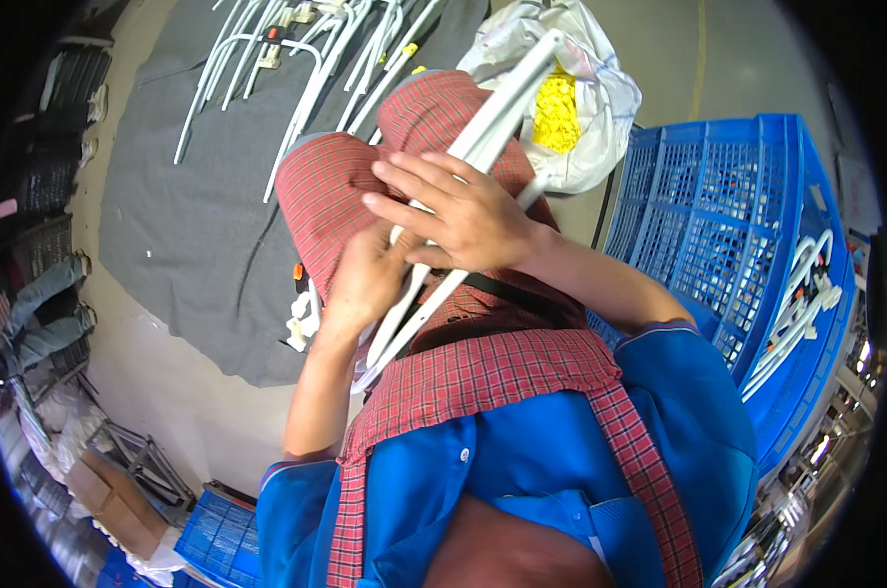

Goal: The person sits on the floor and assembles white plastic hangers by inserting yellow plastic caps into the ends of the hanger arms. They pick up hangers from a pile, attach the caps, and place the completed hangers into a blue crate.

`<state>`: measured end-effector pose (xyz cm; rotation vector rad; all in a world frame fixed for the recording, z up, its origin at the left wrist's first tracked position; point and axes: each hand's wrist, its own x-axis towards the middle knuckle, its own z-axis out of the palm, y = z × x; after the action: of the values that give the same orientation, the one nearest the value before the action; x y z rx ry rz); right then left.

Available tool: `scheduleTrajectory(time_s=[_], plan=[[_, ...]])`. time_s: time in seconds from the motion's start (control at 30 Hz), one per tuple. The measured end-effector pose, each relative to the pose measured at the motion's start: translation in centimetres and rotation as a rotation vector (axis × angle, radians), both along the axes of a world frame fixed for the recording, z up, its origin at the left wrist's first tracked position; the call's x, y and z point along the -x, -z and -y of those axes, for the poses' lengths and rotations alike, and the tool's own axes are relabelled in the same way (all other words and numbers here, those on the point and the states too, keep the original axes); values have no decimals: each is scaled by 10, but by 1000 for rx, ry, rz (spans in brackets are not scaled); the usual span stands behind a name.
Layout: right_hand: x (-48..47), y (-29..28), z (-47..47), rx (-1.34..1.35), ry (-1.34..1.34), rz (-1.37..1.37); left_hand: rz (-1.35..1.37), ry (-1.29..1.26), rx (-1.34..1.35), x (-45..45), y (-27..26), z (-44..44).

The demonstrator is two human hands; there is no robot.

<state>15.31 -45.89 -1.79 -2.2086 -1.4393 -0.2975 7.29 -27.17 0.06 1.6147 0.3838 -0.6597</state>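
Note:
White tubular metal frames (480,140) lie slantwise across my lap, over a red checked apron (473,367). My left hand (377,272) is around the tubes near their middle, its fingers partly hidden behind them. Across the top of the same tubes lies my right hand (461,213), fingers stretched out and pointing left, its thumb near my left hand. Whether its palm presses on the tubes is hidden. Beside my left forearm sit white plastic fittings (300,323) and an orange piece (298,272).
More white tube frames (304,95) with plastic fittings lie on a grey cloth (186,242) ahead. A white woven sack (605,95) holds small yellow plastic parts (557,110). Blue plastic crates (697,228) stand at the right, one holding white frames (788,323). Another person's legs (54,309) show far left.

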Motion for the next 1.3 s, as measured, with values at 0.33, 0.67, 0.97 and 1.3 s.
scheduleTrajectory(time_s=[0.33,0.67,0.97,1.3], plan=[[-208,58,110,-318,625,239,895,307,-1177,-32,-9,97],[-217,329,220,330,859,-487,879,357,-1194,-60,1,107],[-213,329,217,345,959,-371,822,9,-797,-102,-12,90],[-226,87,176,-863,79,-1200,832,191,-917,-159,-8,97]])
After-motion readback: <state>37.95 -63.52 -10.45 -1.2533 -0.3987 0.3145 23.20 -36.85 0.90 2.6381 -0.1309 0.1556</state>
